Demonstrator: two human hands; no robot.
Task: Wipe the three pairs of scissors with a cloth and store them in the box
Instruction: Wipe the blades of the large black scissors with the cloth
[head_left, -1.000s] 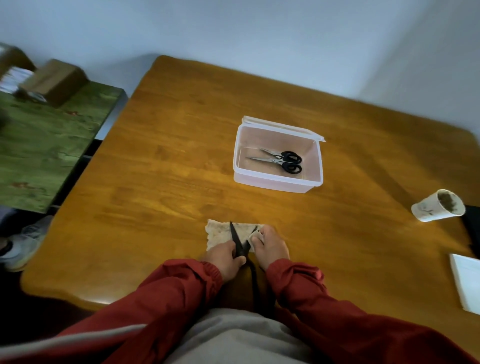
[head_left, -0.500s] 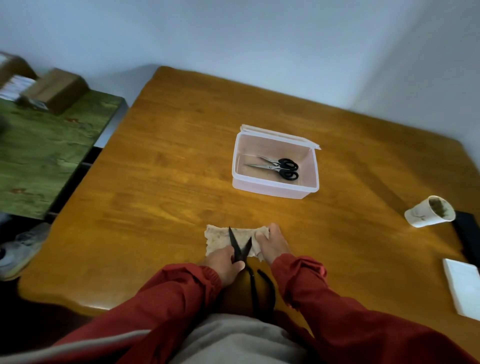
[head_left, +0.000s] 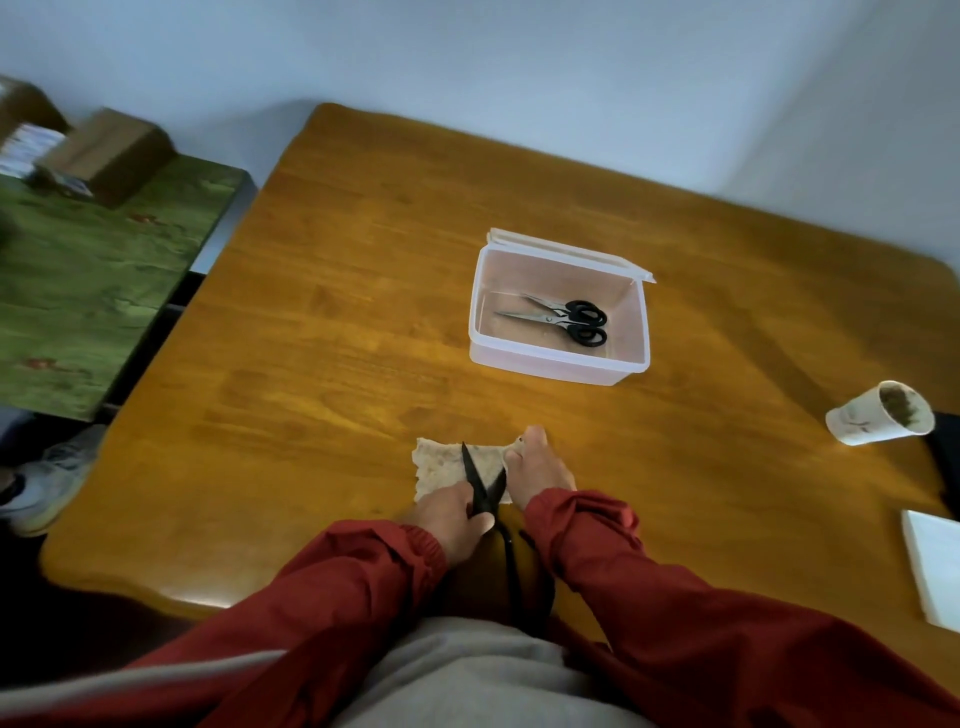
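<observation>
On the big brown table (head_left: 337, 338), by its near edge: black scissors (head_left: 471, 473) on the cloth (head_left: 441, 465), blades now spread wider than a moment ago. Gripped near the middle by the left hand (head_left: 452, 514). Right hand (head_left: 537, 467) down on the cloth's right end; grip hard to tell. Farther back, clear box (head_left: 558, 364) with more scissors (head_left: 566, 322) inside. Pale wall (head_left: 519, 78) behind, green table (head_left: 78, 291) left, tipped paper cup (head_left: 857, 421) right.
</observation>
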